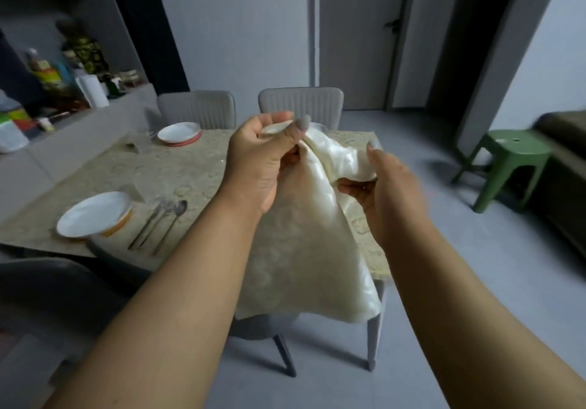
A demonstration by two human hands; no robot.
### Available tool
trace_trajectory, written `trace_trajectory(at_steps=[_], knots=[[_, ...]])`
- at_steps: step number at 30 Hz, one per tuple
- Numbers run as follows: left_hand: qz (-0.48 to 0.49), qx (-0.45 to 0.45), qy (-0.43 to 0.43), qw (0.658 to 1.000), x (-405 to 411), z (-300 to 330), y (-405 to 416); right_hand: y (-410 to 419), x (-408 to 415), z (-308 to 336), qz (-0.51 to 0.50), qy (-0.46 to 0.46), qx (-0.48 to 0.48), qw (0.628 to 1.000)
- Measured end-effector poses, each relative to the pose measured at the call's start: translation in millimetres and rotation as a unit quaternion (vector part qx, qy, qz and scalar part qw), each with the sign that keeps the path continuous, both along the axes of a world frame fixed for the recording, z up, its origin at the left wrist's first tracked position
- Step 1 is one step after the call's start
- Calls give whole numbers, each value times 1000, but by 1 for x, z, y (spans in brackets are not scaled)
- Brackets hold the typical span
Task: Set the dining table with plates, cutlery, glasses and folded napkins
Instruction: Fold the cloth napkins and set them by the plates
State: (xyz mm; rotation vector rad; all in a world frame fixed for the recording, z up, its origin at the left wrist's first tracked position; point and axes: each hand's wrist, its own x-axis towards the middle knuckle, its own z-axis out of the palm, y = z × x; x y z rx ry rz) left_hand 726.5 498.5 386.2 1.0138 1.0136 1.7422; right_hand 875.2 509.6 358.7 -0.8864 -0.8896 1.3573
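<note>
A cream satin napkin (304, 250) hangs unfolded in the air above the table's near right corner. My left hand (263, 158) grips its bunched top edge. My right hand (383, 186) pinches a fold of the cloth just to the right. On the patterned table (177, 167) a white plate (93, 215) sits on an orange-rimmed plate at the near left, with a fork, knife and spoon (161, 221) beside it. Another white plate (179, 132) lies at the far side.
Two grey chairs (301, 104) stand behind the table and one (269, 329) stands under the napkin. A cluttered grey counter (73, 117) runs along the left. A green stool (507, 161) stands on the floor at right, next to a dark sofa.
</note>
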Motion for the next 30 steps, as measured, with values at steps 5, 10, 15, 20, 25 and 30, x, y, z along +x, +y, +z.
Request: trace_trajectory(at_steps=[5,10,15,20,25,30], knots=[[-23,-54,1,998,62,-3,25,19,65,12,-31,14,20,999],[29,-96,-15,995,120,-15,67,56,122,5,-37,-7,-28,999],[74,-61,-40,995,181,-5,121,113,185,-10,-26,-116,-92,989],[112,-52,-61,991,229,-4,173,181,232,-20,75,-117,-132,981],[125,-65,-18,990,253,-14,211,239,246,-34,193,-25,-202,960],[183,-77,64,978,246,-26,248,291,244,-35,151,31,-185,970]])
